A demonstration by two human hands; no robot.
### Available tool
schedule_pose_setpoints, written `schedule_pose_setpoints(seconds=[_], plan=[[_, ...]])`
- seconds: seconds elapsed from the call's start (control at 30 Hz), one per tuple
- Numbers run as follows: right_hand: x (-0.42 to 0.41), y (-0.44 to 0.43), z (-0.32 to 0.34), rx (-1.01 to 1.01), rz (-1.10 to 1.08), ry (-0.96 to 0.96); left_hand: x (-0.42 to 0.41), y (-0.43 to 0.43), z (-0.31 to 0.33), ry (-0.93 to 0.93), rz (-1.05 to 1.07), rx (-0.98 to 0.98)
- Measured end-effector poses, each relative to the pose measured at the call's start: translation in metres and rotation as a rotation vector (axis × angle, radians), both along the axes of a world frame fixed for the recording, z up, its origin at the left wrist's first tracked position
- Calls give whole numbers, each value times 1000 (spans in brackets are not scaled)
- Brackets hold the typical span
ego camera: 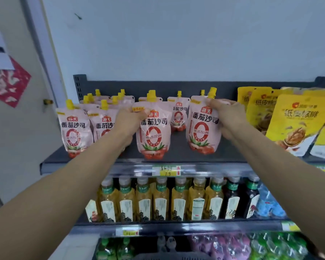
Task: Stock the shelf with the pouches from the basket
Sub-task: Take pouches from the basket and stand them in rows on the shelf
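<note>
Pink spouted pouches with yellow caps stand on the dark grey top shelf. My left hand grips the upper left edge of the middle pouch, which stands upright near the shelf front. My right hand holds the top right corner of another pouch, also upright on the shelf. Several more pouches stand in rows at the left, and one pouch stands further back between my hands. The dark basket rim shows at the bottom edge.
Yellow snack bags fill the right end of the top shelf. Below it stands a row of tea bottles, with a price tag on the shelf edge. Green and purple bottles sit lower down. A wall with a red paper is at the left.
</note>
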State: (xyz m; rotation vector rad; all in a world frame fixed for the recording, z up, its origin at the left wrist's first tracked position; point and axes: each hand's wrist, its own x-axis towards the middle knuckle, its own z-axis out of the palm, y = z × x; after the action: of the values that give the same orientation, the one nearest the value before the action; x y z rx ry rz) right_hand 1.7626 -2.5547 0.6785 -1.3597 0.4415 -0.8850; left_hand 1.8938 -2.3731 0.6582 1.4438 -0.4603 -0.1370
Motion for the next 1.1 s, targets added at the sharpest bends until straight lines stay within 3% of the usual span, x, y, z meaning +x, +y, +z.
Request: schedule_pose_setpoints(seconds=[0.6, 0.83, 1.1], plan=[[95, -64, -34, -93, 311, 152, 63, -41, -33, 177, 127, -38], [97, -74, -70, -170, 426, 445, 63, -40, -68, 200, -7, 177], [113, -76, -81, -241, 312, 432, 79, -47, -74, 132, 121, 214]])
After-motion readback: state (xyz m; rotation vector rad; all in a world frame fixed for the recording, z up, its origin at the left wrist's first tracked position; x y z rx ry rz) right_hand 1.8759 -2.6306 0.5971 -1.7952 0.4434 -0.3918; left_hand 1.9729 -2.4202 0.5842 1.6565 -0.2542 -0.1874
